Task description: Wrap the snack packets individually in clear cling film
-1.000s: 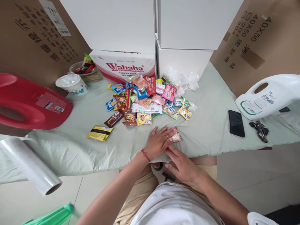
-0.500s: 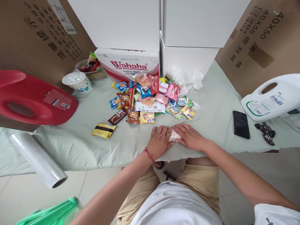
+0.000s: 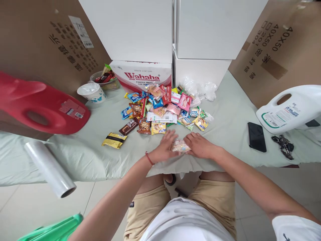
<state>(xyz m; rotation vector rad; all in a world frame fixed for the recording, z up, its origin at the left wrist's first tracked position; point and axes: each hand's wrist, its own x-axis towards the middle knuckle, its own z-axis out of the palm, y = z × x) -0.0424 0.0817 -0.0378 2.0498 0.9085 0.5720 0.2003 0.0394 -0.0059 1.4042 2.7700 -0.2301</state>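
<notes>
A small pale, pinkish wrapped snack packet [image 3: 180, 146] lies near the table's front edge, between my two hands. My right hand [image 3: 200, 144] holds its right end, with the fingers bent over the wrapper. At the packet's left side, my left hand [image 3: 164, 147] is slightly blurred, its fingers apart; whether the thumb touches the wrapper I cannot tell. Just beyond the hands is a heap of wrapped snacks, among them a yellow cookie packet [image 3: 158, 128], a brown cookie packet [image 3: 144, 126] and a pink packet [image 3: 185, 101].
A yellow-and-black packet [image 3: 114, 140] lies left of the heap. Further left are a red jug [image 3: 50, 110], a paper cup [image 3: 96, 97] and a film roll [image 3: 50, 169]. To the right are a phone [image 3: 256, 136], keys [image 3: 284, 145] and a white jug [image 3: 288, 110]. White boxes [image 3: 200, 72] stand behind.
My left hand has drawn back to the left and its fingers have spread, uncovering more of the packet. My right hand stays at the packet's right end. The camera view has shifted slightly.
</notes>
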